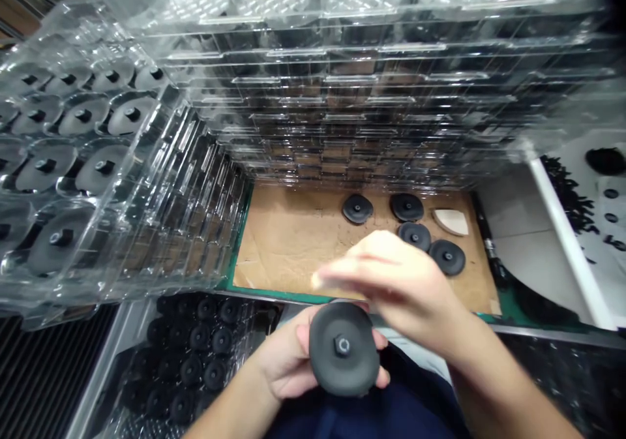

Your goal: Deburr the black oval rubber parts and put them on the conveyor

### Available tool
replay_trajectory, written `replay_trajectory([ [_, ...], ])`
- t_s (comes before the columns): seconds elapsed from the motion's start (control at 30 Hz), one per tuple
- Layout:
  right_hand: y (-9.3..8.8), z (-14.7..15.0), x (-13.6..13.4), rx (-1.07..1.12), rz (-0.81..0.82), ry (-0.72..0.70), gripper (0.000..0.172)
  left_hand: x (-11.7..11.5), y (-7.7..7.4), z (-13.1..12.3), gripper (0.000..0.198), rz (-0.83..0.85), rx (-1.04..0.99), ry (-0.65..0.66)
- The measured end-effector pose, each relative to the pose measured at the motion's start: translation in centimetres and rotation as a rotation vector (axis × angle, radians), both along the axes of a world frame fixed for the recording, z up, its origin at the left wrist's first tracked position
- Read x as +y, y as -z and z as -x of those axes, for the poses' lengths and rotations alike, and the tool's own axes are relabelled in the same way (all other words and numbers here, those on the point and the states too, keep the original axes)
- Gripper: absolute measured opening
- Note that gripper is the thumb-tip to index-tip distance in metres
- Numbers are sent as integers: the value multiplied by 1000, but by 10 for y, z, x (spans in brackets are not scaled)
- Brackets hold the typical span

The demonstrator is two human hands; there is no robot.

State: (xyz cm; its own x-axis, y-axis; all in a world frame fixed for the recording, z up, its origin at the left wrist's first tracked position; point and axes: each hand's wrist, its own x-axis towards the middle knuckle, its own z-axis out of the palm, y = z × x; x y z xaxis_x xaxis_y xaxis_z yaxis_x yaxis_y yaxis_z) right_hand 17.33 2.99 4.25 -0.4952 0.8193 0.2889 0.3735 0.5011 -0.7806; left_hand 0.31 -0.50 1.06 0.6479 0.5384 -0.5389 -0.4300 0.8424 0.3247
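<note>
My left hand (288, 357) grips a black rounded disc (343, 348) with a small metal nut at its centre, held near my lap. My right hand (391, 282) hovers just above and behind the disc, fingers stretched leftward and blurred by motion; whether it holds anything I cannot make out. Several more black discs (415, 235) lie on the brown cardboard sheet (288, 243) beyond my hands.
Tall stacks of clear plastic trays (372, 87) rise at the back, and tilted trays (83, 165) holding black discs fill the left. A bin of small black discs (195, 348) sits lower left. A white wedge (450, 221) lies on the cardboard. White bench (562, 230) at right.
</note>
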Motion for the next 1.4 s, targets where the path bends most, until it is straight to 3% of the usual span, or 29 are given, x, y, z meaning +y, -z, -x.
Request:
replay_trajectory([
  [0.1,32,-10,-2,-103,207,290,31,3,-2,1,39,114,-234,73],
  [0.2,70,-11,-18,-151,358,328,30,5,0,4,46,108,-263,22],
  [0.3,101,-6,-39,-187,387,361,23,5,3,7,59,72,-223,9],
  [0.4,118,-4,-57,-220,375,402,23,6,4,10,62,50,-179,7],
  [0.57,128,-3,-66,-254,340,466,31,4,5,11,55,14,-141,-51],
  [0.7,111,-8,-49,-236,308,524,26,-1,6,9,50,-14,-138,-72],
  [0.8,68,-5,-38,-162,254,561,24,-3,5,6,50,-41,-90,-105],
  [0.87,34,4,-38,-67,128,548,23,-3,3,4,47,-58,-27,-153],
  [0.93,7,15,-42,13,-54,459,25,-3,2,4,47,-77,49,-197],
  [1.0,-9,24,-46,49,-79,320,25,-4,2,4,50,-99,113,-241],
  [1.1,-13,32,-43,-2,78,165,21,-6,2,2,52,-107,171,-304],
  [1.23,-10,38,-34,-33,-80,321,25,-6,-4,-3,37,-122,202,-259],
  [1.3,-10,37,-36,35,-90,253,25,-3,-6,-1,36,-150,191,-262],
  [1.4,-11,24,-47,34,16,133,22,2,-8,6,51,-182,161,-277],
])
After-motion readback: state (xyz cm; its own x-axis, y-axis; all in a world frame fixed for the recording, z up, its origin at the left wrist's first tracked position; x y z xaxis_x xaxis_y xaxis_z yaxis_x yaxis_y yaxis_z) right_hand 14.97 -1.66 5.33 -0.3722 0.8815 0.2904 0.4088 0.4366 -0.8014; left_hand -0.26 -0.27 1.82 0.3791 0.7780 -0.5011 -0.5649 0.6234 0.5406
